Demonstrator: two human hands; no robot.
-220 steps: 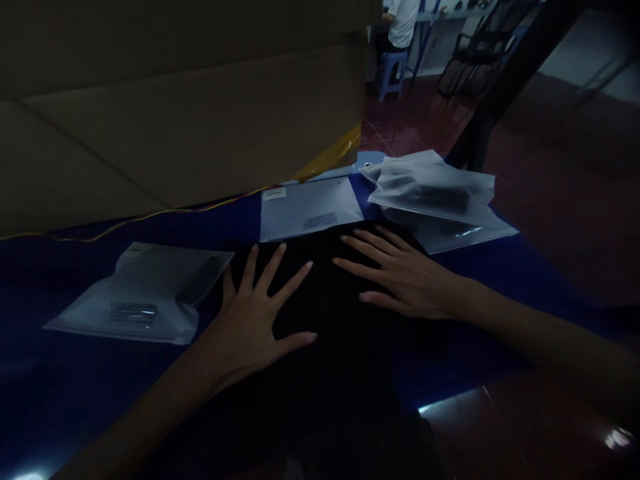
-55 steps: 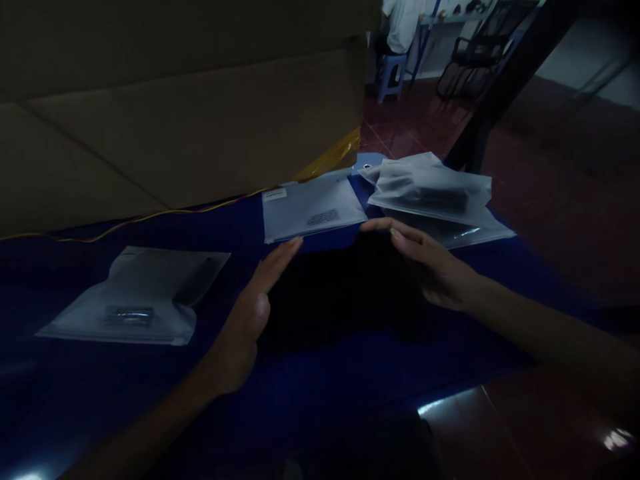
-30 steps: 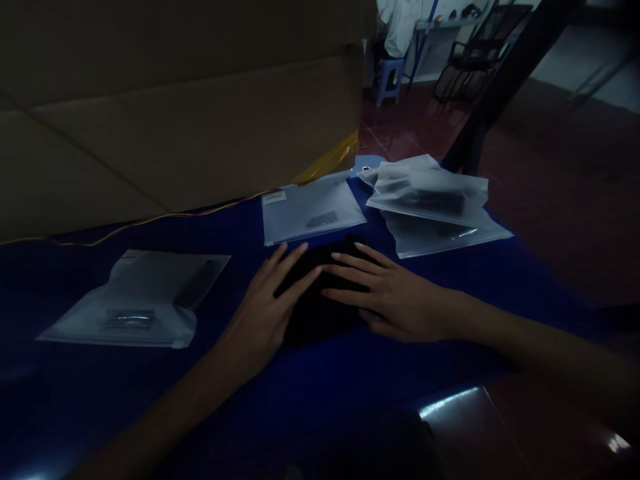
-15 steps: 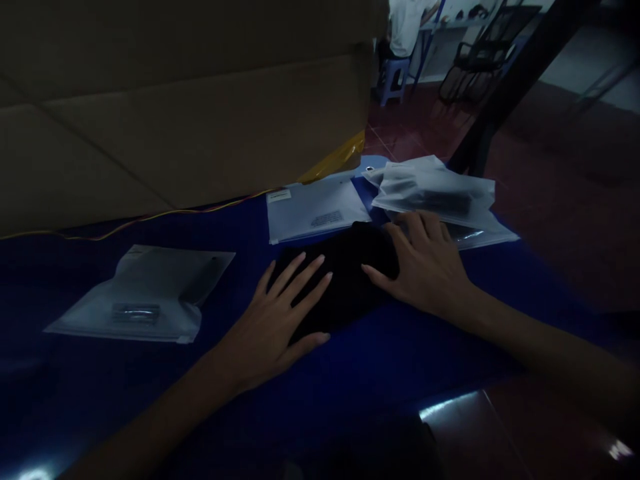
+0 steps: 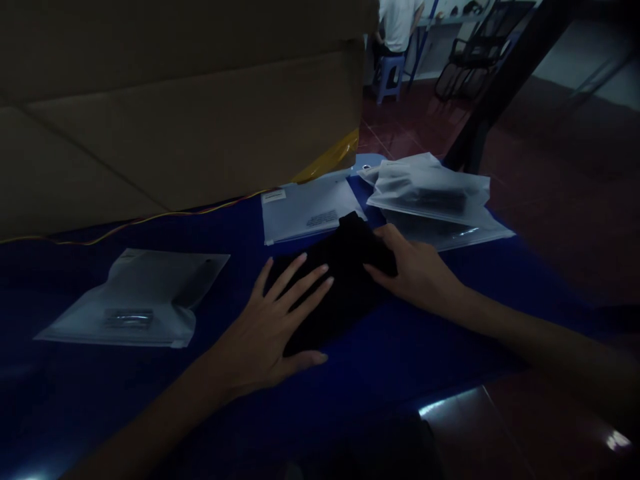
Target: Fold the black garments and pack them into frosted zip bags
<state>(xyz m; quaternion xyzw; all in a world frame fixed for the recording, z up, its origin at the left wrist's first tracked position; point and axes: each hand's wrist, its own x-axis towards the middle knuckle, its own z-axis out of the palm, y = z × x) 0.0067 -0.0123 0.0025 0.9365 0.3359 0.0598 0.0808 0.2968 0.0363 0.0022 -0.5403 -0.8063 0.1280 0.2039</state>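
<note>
A folded black cloth (image 5: 345, 267) lies on the blue table (image 5: 400, 347), its far corner overlapping an empty frosted plastic bag (image 5: 305, 207). My left hand (image 5: 273, 320) rests flat on the cloth's near end, fingers spread. My right hand (image 5: 415, 270) grips the cloth's right edge, thumb on top and fingers curled under it.
A large cardboard box (image 5: 175, 107) with yellow tape fills the back left. One filled frosted bag (image 5: 135, 300) lies at the left, and a pile of filled bags (image 5: 430, 193) at the back right. A person in white (image 5: 397, 20) sits far behind on a stool.
The cloth went from spread flat to folded into a narrow bundle. In the last half second my right hand slid left and closed on its right edge; my left hand stayed pressed flat.
</note>
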